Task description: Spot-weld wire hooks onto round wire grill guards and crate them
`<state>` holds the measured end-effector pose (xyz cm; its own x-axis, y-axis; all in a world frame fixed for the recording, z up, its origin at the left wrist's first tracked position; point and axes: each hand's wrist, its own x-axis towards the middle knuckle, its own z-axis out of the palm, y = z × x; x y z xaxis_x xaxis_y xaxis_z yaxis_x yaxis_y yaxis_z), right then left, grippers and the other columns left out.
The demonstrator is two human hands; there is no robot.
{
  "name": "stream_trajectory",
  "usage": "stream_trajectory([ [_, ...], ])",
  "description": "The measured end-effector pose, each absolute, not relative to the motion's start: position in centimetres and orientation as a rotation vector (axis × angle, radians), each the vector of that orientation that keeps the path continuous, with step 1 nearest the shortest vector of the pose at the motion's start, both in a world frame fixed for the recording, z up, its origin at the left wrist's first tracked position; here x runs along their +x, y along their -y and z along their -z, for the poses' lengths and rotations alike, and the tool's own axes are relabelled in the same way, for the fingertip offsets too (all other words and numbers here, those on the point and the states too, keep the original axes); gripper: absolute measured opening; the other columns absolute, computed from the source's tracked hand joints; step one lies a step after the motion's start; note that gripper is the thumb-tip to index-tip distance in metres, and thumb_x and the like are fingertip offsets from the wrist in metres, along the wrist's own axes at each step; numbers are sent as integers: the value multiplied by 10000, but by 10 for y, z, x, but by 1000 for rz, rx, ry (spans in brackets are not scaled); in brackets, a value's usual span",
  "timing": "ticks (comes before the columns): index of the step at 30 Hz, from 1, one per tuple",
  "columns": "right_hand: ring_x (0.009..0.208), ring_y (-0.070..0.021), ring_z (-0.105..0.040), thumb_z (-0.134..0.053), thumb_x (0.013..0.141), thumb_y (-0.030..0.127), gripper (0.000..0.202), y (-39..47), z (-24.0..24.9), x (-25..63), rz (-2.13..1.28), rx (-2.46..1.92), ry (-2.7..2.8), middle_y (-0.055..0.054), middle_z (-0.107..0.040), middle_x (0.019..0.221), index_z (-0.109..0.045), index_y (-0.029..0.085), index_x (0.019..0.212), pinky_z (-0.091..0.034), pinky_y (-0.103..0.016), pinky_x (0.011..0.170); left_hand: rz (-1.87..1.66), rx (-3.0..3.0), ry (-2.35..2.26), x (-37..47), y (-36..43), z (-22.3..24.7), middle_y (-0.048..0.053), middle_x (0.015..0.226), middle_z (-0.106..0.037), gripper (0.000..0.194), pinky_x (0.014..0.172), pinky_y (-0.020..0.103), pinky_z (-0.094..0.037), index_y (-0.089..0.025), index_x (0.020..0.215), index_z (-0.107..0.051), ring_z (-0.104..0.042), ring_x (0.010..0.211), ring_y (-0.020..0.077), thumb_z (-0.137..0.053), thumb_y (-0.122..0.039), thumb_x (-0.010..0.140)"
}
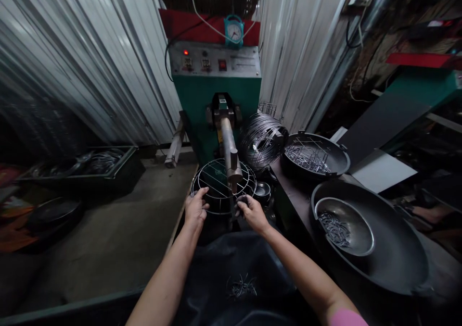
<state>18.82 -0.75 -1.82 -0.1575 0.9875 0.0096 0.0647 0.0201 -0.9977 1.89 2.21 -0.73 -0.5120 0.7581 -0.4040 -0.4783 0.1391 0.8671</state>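
A round wire rack [212,212] of metal rings and cross wires sits under the arm of a green spot welding machine [187,95]. My left hand [197,206] grips the rack's near left rim, thumb on top. Close to the welder's electrode tip [234,184], my right hand [250,211] is closed in a pinch at the rack's near right edge; it seems to hold a small piece of wire, mostly hidden by the fingers. Several short bent wire pieces [242,287] lie on the dark apron [205,268] over my lap.
Right of the machine stands a coil of wire [262,141]. Beyond it are a black pan [337,155] with wire pieces and a large wok [393,249] holding a metal bowl [364,239] of bent wires. At left is a green bin [126,160]. A teal clock [234,30] tops the machine.
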Motion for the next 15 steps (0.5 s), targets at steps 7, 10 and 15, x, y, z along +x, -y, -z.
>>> stream_trajectory([
  [7,448,-75,-526,-500,748,292,112,-2,21,188,-1342,-1171,1325,29,-579,647,-486,186,782,-345,-179,405,-1546,225,-1435,19,-29,7,-106,474,-294,363,345,174,-167,-182,576,-400,-250,384,24,-718,-230,408],
  [10,435,-64,-516,-506,741,300,125,-1,21,189,-1386,-1155,1292,39,-572,627,-494,183,780,-356,-173,408,-1530,266,-1395,18,-29,8,-85,493,-350,338,345,174,-175,-172,578,-433,-301,395,32,-719,-243,411],
  [15,438,-76,-535,-548,701,327,165,-1,17,187,-1407,-1143,1241,32,-589,634,-501,179,755,-365,-173,389,-1564,186,-1431,19,-31,8,-113,452,-257,358,331,169,-144,-176,539,-401,-219,385,19,-720,-216,380],
])
